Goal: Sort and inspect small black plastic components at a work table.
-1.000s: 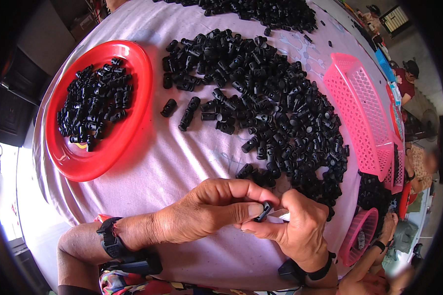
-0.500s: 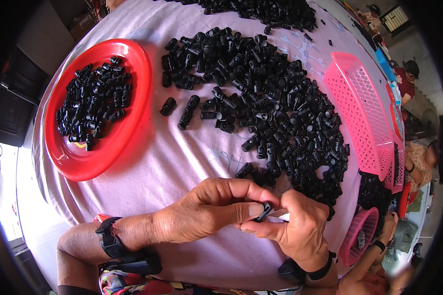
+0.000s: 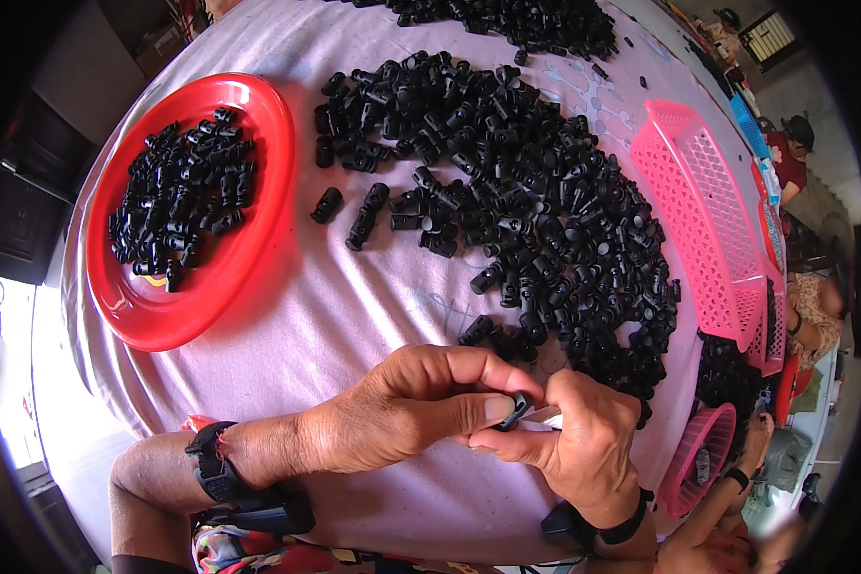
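My left hand pinches a small black cord lock between thumb and fingertips, at the near middle of the table. Against it presses my right hand, its fingers curled closed and its thumb pointing left. A bit of something white shows between the right thumb and fingers; its kind is mostly hidden. Just beyond the hands spreads a large heap of black cord locks. To the left, a red plate holds a smaller pile of the same pieces.
Another black heap lies at the far edge. Pink perforated baskets stand along the right, with a round pink basket nearer. A pale pink cloth covers the table. Other people sit at the right, one person's arm close by.
Both hands keep nearly the same pose around the cord lock, with only a very slight shift. The heaps and the plate stay in place.
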`<state>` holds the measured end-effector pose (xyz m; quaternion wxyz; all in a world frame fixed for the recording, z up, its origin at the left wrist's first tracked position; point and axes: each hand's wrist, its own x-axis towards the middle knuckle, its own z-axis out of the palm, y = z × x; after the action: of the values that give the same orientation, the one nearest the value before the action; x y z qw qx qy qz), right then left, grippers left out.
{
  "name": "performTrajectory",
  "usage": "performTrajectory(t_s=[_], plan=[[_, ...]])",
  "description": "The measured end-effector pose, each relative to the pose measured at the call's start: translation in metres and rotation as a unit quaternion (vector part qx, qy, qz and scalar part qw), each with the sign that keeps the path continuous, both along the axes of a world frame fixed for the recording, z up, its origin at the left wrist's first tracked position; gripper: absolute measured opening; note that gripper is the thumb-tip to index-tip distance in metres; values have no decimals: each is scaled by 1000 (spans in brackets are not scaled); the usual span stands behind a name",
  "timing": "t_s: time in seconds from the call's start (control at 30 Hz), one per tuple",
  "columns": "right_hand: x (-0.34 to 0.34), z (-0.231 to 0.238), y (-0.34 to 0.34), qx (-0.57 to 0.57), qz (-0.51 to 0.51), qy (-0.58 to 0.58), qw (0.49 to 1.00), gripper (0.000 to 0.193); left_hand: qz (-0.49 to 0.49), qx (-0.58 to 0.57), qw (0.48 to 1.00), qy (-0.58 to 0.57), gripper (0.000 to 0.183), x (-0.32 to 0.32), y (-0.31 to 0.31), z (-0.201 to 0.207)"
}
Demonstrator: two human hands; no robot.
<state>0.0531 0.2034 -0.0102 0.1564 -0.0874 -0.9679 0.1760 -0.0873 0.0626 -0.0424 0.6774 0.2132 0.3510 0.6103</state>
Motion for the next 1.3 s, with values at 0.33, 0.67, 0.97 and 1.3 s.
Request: performTrajectory(t_s=[0.33, 0.67, 0.97, 1.3], plan=[[0, 1, 2, 2, 4, -8, 1000, 58, 7, -4, 1000, -6, 26, 1, 1, -1], [0, -1, 2, -2, 8, -9, 1000, 58, 5, -8, 1000, 0, 25, 1, 0, -1], [0, -1, 2, -9, 12, -9, 1000, 59, 9, -9, 1000, -10, 25, 2, -1, -1], [-1, 0, 1, -24, 23, -7, 999, 56, 7, -7, 1000, -8, 25, 1, -1, -1]])
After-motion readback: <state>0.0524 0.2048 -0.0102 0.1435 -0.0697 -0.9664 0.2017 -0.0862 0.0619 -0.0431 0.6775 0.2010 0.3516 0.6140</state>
